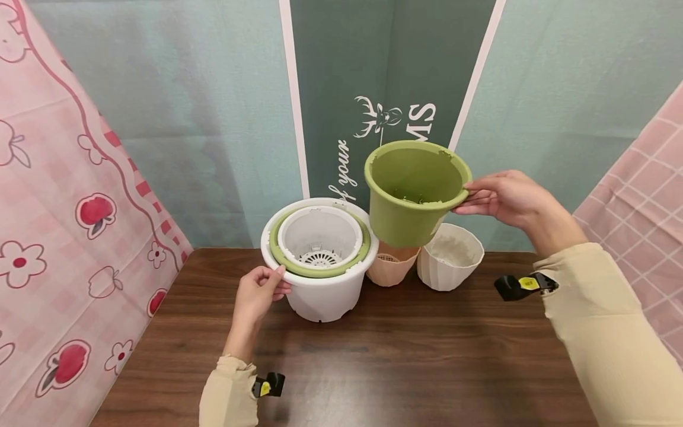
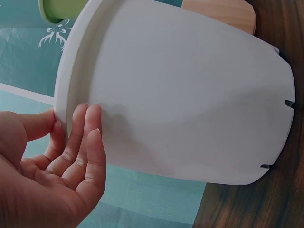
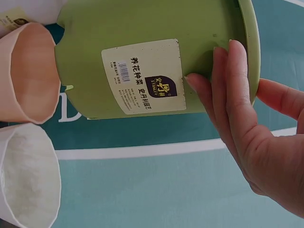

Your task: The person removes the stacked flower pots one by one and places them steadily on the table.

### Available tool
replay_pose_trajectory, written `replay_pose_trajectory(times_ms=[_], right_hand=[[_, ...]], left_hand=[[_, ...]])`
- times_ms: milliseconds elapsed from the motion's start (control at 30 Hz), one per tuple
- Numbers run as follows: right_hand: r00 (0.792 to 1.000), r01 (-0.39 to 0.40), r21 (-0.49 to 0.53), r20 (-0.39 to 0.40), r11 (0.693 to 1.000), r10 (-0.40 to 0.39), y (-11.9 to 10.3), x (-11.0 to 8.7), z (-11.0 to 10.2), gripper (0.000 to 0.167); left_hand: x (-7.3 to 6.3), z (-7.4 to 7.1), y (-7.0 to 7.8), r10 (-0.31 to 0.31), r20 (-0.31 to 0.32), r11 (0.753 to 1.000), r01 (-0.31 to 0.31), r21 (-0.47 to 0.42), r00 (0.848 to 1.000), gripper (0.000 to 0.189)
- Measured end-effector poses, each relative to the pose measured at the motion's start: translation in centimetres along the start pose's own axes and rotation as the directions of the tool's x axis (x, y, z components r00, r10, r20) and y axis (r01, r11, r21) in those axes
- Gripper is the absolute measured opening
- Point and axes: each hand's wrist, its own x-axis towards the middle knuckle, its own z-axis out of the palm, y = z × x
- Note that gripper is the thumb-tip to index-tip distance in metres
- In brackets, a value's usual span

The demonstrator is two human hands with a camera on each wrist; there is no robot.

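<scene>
A green flower pot (image 1: 411, 219) hangs in the air above the table, pinched at its rim by my right hand (image 1: 504, 196). Its side carries a printed label (image 3: 145, 76), seen in the right wrist view. My left hand (image 1: 260, 293) grips the rim of a large white flower pot (image 1: 320, 299) that stands on the table. Nested inside that pot are a green pot, whose rim (image 1: 274, 243) shows, and a smaller white pot (image 1: 320, 228) with a slotted bottom. The left wrist view shows the thumb on the rim and the fingers beneath it.
Behind the raised pot stand a peach-coloured pot (image 1: 392, 273), partly hidden, and a small white fluted pot (image 1: 448, 276). All rest on a dark wooden table (image 1: 416, 367). A green cloth (image 1: 224, 118) hangs at the back, with pink patterned cloths at both sides.
</scene>
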Motion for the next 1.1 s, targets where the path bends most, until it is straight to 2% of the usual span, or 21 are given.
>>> replay_pose_trajectory(times_ms=[567, 633, 867, 1100], right_hand=[[0.996, -0.039, 0.037, -0.081, 0.999, 0.042, 0.7, -0.7, -3.0, 0.030], [0.996, -0.038, 0.040, -0.080, 0.998, 0.041, 0.8, -0.8, -3.3, 0.031], [0.999, -0.025, 0.151, -0.029, 0.988, 0.029, 1.3, -1.1, -4.7, 0.032], [0.998, -0.015, 0.152, -0.065, 0.988, 0.026, 1.8, -1.4, -5.9, 0.032]], left_hand=[[0.0, 0.0, -0.1, 0.002, -0.004, 1.000, -0.002, -0.009, 1.000, 0.024], [0.0, 0.0, -0.1, 0.003, 0.000, 1.000, -0.003, -0.013, 1.000, 0.024], [0.0, 0.1, -0.1, 0.003, 0.000, 1.000, -0.003, -0.014, 1.000, 0.024], [0.0, 0.1, -0.2, -0.002, 0.000, 1.000, 0.002, -0.011, 1.000, 0.024]])
